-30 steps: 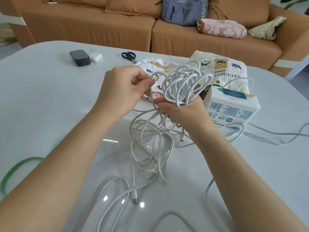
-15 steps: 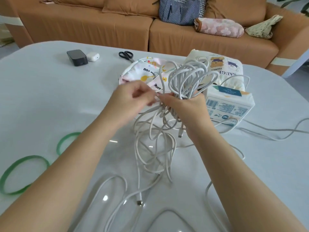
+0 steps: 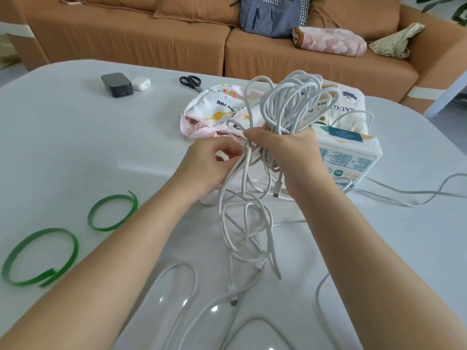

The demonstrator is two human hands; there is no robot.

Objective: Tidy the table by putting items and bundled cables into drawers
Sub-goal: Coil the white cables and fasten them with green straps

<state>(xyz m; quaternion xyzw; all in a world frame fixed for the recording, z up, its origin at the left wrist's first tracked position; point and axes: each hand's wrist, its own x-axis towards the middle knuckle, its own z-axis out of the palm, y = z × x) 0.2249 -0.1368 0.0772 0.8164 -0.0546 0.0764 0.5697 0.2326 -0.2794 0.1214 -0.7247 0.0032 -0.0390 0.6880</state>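
A tangle of white cables point(image 3: 290, 104) stands up in loops above my right hand point(image 3: 288, 152), which grips the bundle at its middle. More loops hang below the fist and trail onto the white table point(image 3: 75, 147). My left hand point(image 3: 209, 162) pinches one strand just left of the bundle, fingers curled round it. Two green strap ties point(image 3: 111, 213) point(image 3: 38, 256) lie curled on the table at the left.
A black charger point(image 3: 117, 84), a white earbud case point(image 3: 141, 83) and black scissors point(image 3: 190, 82) lie at the far side. A printed cloth pouch point(image 3: 214, 109) and a tissue pack point(image 3: 348, 152) sit behind the hands. Loose cable point(image 3: 417, 195) runs off right. A brown sofa point(image 3: 151, 39) stands beyond.
My left hand has come down from the top loops to a strand beside my right fist. The bundle sits tighter in my right hand. The view has shifted, showing both green ties.
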